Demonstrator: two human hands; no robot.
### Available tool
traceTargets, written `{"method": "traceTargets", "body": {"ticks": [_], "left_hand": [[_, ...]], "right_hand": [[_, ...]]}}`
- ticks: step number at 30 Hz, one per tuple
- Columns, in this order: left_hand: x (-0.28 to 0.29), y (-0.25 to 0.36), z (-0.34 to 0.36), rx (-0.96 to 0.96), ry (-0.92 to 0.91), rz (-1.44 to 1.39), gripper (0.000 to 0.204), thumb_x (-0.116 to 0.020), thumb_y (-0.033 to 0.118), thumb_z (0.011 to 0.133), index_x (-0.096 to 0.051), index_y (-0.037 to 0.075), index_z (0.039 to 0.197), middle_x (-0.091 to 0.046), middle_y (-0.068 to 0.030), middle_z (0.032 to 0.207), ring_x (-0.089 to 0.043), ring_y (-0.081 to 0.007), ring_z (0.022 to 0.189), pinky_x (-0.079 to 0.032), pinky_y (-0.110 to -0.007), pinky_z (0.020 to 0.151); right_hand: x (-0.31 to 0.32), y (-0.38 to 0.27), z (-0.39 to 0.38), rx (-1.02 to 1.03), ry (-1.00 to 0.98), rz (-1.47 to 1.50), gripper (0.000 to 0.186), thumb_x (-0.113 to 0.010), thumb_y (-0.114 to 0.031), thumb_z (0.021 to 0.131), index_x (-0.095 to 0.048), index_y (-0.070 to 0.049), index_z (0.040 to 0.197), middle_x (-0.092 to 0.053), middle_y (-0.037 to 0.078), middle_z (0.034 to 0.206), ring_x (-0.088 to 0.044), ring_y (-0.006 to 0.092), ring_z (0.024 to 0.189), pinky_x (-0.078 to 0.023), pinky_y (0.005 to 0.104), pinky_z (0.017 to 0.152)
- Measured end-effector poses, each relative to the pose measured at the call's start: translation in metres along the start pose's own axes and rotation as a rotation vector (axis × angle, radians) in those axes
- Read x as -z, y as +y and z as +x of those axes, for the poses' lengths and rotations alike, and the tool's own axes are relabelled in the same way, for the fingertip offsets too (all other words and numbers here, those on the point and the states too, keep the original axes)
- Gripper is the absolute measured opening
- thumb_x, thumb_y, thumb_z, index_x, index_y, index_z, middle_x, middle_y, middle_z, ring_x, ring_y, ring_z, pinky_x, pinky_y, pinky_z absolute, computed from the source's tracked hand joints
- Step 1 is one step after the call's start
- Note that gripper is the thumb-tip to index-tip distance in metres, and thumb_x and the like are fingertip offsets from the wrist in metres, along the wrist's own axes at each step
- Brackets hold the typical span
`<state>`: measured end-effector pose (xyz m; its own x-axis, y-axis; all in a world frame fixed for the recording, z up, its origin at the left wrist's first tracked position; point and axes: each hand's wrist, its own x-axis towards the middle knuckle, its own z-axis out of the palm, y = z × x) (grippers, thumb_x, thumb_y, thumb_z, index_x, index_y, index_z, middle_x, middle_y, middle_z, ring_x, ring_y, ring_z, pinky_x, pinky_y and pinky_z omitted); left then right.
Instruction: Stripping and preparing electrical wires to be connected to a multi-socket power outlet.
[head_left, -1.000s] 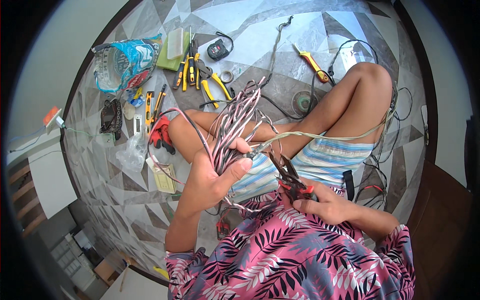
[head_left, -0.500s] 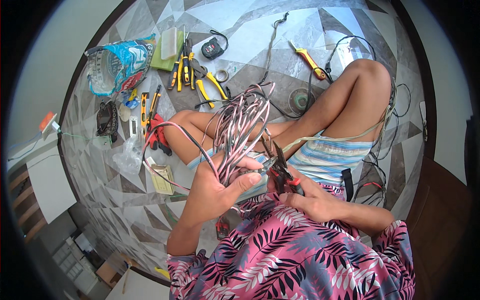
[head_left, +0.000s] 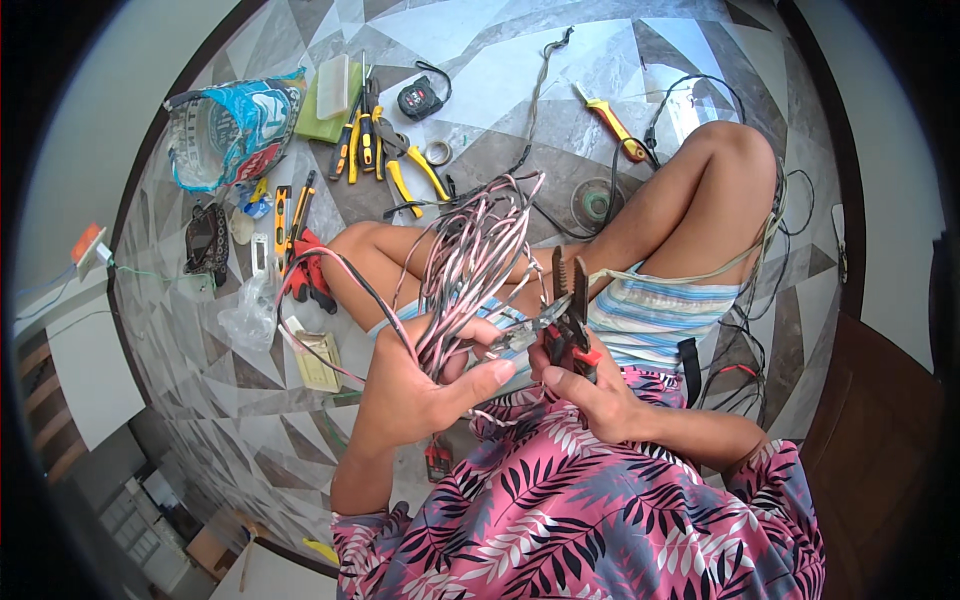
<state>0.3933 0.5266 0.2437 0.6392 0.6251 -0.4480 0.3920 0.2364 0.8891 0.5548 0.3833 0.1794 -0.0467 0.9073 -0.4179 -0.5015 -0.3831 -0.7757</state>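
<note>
Left hand (head_left: 425, 388) clasped pink-and-black wire bundle (head_left: 482, 240) | right hand (head_left: 603, 405) gripped red-handled pliers (head_left: 572, 328), jaws apart | bundle was above crossed legs (head_left: 690, 190) | tape measure (head_left: 420, 98) lay on floor (head_left: 490, 75)

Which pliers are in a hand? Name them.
The red-handled pliers, held in the right hand; the yellow-handled pliers lie on the floor.

Printed lettering (head_left: 268, 112) on blue bag (head_left: 250, 150)
</note>
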Motion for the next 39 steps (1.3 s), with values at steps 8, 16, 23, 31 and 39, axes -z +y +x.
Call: {"method": "traceTargets", "body": {"ticks": [8,16,23,31,39], "left_hand": [[0.006,-0.003,-0.002,-0.040,-0.041,-0.022,0.018,-0.079,0.015,0.081,-0.067,0.002,0.086,-0.051,0.0072,0.065,-0.039,0.0001,0.056,-0.027,-0.020,0.049],[0.006,-0.005,0.005,-0.136,0.066,-0.061,0.024,-0.079,0.018,0.084,-0.065,-0.001,0.084,-0.056,0.0025,0.071,-0.046,-0.0045,0.065,-0.037,-0.023,0.056],[0.006,-0.006,0.003,-0.112,0.045,-0.085,0.026,-0.079,0.021,0.085,-0.069,-0.002,0.092,-0.064,-0.0010,0.080,-0.054,-0.0072,0.073,-0.045,-0.023,0.065],[0.014,-0.003,0.003,-0.026,-0.085,-0.399,0.031,-0.070,0.014,0.090,-0.062,-0.008,0.109,-0.067,-0.0117,0.094,-0.063,-0.0160,0.089,-0.051,-0.029,0.080],[0.016,-0.004,0.016,-0.090,-0.119,-0.251,0.027,-0.076,0.015,0.088,-0.065,-0.006,0.101,-0.072,-0.0108,0.088,-0.068,-0.0128,0.084,-0.054,-0.025,0.074]], "right_hand": [[0.008,-0.002,0.010,0.123,0.091,0.038,0.020,-0.055,-0.019,0.091,-0.047,-0.005,0.102,-0.047,0.001,0.083,-0.044,0.0097,0.074,-0.038,0.0263,0.063],[0.028,-0.018,0.024,0.213,0.211,0.313,0.021,-0.053,-0.015,0.091,-0.047,0.000,0.104,-0.051,0.007,0.083,-0.052,0.0163,0.076,-0.043,0.0308,0.068],[0.021,-0.027,0.002,0.360,0.030,0.075,0.041,-0.054,-0.015,0.091,-0.045,0.004,0.126,-0.056,0.011,0.106,-0.054,0.0201,0.098,-0.042,0.0352,0.092],[0.049,-0.037,0.024,0.587,0.466,-0.719,0.034,-0.061,-0.006,0.086,-0.051,0.002,0.118,-0.057,0.008,0.100,-0.054,0.0154,0.089,-0.045,0.0287,0.084],[0.025,-0.062,0.009,0.269,0.036,-0.195,0.027,-0.057,-0.004,0.088,-0.055,0.004,0.114,-0.061,0.010,0.102,-0.058,0.0164,0.093,-0.047,0.0312,0.087]]}}
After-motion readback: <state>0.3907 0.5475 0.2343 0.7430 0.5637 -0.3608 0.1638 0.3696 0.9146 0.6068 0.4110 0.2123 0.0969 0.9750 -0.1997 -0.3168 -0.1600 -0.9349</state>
